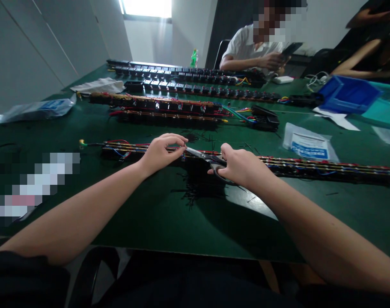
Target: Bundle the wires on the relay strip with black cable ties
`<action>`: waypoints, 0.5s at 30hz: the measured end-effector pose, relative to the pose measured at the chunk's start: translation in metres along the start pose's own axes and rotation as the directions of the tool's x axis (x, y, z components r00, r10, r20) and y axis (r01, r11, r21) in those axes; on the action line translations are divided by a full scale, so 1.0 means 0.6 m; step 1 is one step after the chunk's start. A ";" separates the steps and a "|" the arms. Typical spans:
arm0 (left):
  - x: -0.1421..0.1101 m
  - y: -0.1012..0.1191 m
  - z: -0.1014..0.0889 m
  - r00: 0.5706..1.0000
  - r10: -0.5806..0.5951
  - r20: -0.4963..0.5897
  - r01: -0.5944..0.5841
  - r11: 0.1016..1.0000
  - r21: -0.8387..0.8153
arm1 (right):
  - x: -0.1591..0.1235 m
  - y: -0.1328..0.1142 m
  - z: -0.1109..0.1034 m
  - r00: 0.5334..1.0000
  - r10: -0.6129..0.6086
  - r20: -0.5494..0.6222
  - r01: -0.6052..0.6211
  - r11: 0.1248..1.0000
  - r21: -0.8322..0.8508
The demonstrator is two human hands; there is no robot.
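Note:
A long black wired strip [310,166] lies across the green table in front of me, with red, blue and yellow wires along its top. My right hand [242,164] grips a pair of scissors [205,156] by the handles. The blades point left over the strip, and their tips reach my left hand [164,150]. There the thumb and forefinger are pinched together just above the strip. Whatever they hold is too small to make out. Below the scissors, thin black offcuts [191,190] lie in a pile on the tabletop.
More wired strips [169,105] lie in rows farther back. Plastic bags [310,145] rest at right and far left. A blue bin [349,94] stands at the right, a green bottle [194,58] at the back. Across the table a person [246,49] holds a dark device; others sit at right.

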State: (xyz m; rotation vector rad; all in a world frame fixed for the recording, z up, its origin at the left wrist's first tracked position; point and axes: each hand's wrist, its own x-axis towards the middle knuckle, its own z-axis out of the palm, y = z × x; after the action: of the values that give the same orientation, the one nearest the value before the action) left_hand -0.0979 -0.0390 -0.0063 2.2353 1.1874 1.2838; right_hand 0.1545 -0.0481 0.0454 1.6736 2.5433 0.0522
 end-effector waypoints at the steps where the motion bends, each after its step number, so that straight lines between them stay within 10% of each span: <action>1: 0.000 0.000 -0.001 1.000 0.010 0.010 -0.010 1.000 0.005 | -0.002 -0.001 0.000 1.000 0.017 -0.002 -0.017 1.000 0.000; 15: 0.001 -0.014 -0.022 0.935 0.187 0.302 -0.225 0.970 0.097 | -0.002 -0.006 0.005 1.000 0.028 -0.011 -0.029 0.998 -0.051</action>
State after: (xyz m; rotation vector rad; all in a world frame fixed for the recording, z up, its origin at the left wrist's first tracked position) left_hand -0.1128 -0.0351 -0.0039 2.5927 0.9724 0.9203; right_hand 0.1518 -0.0510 0.0423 1.6952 2.5036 0.1275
